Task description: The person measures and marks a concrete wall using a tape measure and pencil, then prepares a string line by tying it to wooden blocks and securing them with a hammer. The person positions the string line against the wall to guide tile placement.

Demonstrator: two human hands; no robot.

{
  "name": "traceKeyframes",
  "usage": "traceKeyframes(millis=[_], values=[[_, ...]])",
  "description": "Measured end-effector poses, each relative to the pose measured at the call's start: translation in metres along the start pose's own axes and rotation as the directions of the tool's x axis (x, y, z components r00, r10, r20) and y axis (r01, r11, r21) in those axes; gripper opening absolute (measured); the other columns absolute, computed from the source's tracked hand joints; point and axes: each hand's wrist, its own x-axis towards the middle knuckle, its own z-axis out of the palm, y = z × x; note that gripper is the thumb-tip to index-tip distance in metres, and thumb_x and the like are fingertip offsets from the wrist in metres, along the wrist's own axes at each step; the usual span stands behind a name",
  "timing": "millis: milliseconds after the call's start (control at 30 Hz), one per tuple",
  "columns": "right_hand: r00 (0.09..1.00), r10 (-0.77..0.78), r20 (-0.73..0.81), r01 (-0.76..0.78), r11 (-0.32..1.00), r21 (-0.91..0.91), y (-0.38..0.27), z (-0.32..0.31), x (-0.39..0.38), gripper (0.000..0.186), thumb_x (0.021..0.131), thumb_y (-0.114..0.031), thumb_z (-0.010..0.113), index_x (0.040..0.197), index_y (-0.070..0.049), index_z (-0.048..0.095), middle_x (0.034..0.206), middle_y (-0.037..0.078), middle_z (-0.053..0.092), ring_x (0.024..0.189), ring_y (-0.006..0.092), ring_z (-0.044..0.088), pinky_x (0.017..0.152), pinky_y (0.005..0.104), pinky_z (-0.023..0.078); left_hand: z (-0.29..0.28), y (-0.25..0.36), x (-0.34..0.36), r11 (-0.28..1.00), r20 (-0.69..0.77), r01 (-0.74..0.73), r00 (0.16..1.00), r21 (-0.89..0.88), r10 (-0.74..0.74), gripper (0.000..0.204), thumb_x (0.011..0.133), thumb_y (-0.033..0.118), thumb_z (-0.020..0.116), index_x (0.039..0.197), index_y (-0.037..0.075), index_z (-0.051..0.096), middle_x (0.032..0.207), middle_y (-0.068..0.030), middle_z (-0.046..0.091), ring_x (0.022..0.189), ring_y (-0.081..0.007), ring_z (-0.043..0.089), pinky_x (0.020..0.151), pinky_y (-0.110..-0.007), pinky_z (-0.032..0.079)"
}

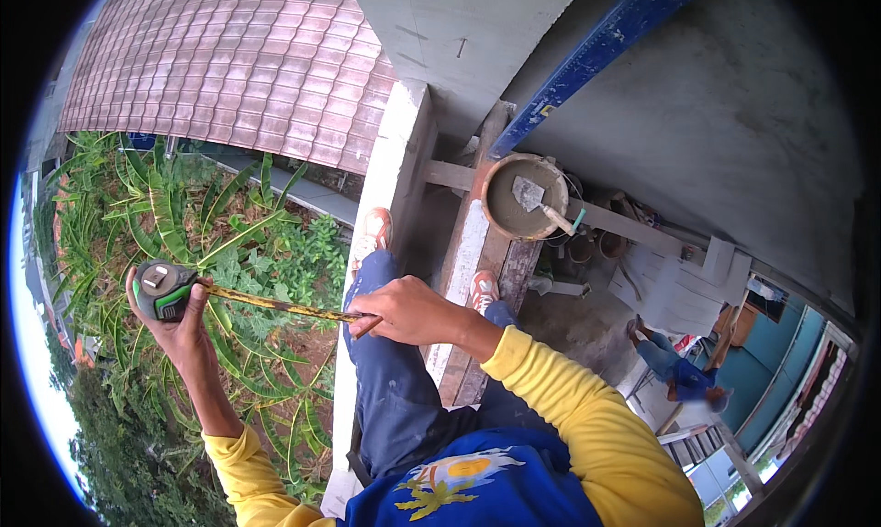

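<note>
Green-and-black tape measure (165,291) sits in the left hand (186,336), fingers and thumb wrapped round its case. Rightward from there, the yellow blade (275,301) spans to the right hand (399,311), whose fingers pinch it near its far end. If that pinch slips, the blade could whip back toward the left hand. Beyond the right hand, a shoe (483,290) might knock the mortar bucket (488,211) holding a trowel (529,193).

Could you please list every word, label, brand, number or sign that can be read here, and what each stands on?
None can be read.
Tape measure case: pale patch, no legible text.
Yellow tape blade: dark markings, too small and blurred.
Long blue bar: small yellowish mark, too small.
Blue shirt: sun-and-palm picture, no legible words.
</note>
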Motion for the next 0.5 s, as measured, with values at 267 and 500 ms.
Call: traceKeyframes(millis=[267,500], values=[[0.935,0.258,0.242,-0.287,0.954,0.09,-0.069,0.011,-0.099,0.025,0.091,-0.029,0.077,0.099,-0.006,0.071,0.081,0.014,0.074,0.075,0.0374,0.072,0.067,0.0456,0.054,0.041,-0.004,-0.19,0.813,0.046,0.46,0.878,-0.358,-0.476,0.092,0.089,0.009,0.08,0.16,0.02,0.022,0.134,-0.0121,0.05,0.112,-0.0263,0.064,0.093,-0.047,0.062],[0.912,0.238,0.335,-0.28,0.956,0.084,-0.099,0.026,-0.151,0.028,0.094,-0.032,0.074,0.106,-0.007,0.072,0.088,0.011,0.072,0.078,0.0297,0.072,0.071,0.0403,0.054,0.055,0.039,-0.279,0.752,0.078,0.553,0.821,-0.358,-0.566,0.086,0.093,0.015,0.075,0.16,0.016,0.021,0.135,-0.0154,0.051,0.113,-0.0349,0.067,0.094,-0.05,0.06]])
